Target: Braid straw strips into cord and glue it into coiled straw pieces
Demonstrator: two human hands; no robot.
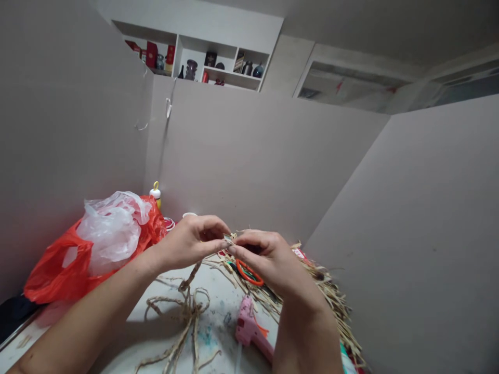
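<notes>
My left hand [200, 236] and my right hand [268, 254] meet above the table, thumbs and fingertips pinched together. Between the fingertips is a small pale strip [227, 238], mostly covered by them. Below my left hand, a bundle of twisted straw cord [190, 311] with loops and loose ends spreads over the white table [156, 322]. One cord rises toward the left hand; whether it joins the strip I cannot tell. A pink glue gun [246, 322] lies under my right wrist. Orange-handled scissors [249, 274] rest behind it, partly hidden by my right hand.
Dry straw strands [331, 296] are heaped along the table's right side. At the left sits a red plastic bag [58, 270] with a clear bag [111, 234] on top. Behind it stands a bottle with a white cap [155, 193]. Grey partitions [241, 156] enclose the table.
</notes>
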